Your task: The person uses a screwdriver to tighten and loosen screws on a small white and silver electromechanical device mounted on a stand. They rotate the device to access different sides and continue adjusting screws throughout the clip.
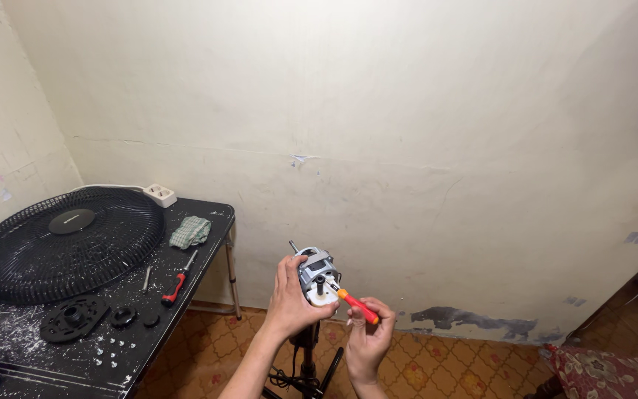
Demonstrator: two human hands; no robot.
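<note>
The left hand [289,299] gripped a fan motor [317,277] atop its stand [307,355], just right of the bench [149,336]. The right hand [369,336], just below, clasped an orange screwdriver [356,304] whose tip met the motor's front. A black fan grille [68,244] lay on the bench.

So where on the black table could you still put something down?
Bare patches: the table's back right corner, between power strip and cloth, and its front edge. It is crowded around the fan grille, round black parts, red screwdriver and small white bits.
</note>
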